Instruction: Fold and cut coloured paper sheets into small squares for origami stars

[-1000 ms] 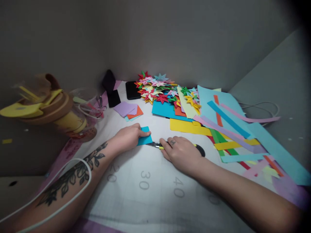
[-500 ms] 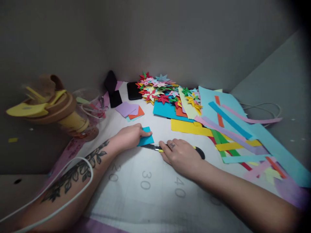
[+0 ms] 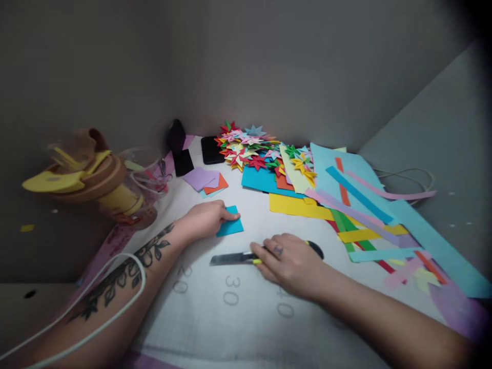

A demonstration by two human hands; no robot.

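Note:
A small blue paper square [image 3: 231,225] lies on the white mat [image 3: 192,318], its left part covered by my left hand [image 3: 205,219]. The thumb stretches over the paper while the other fingers curl at its edge. My right hand [image 3: 286,261] is wrapped around a box cutter [image 3: 230,259] with a black and yellow handle. Its blade is out, pointing left, and sits apart from the blue paper, on the near side of it.
Folded paper stars [image 3: 246,148] are heaped at the back beside a black phone [image 3: 212,150]. Purple and orange paper squares [image 3: 200,178] lie left of them. Coloured paper strips [image 3: 365,205] spread at right. A lidded cup [image 3: 119,197] stands left; a white cable [image 3: 142,266] crosses my left forearm.
My right hand has drawn the box cutter toward me, and its blade has come away from the blue paper's near edge. My left hand stays on the paper.

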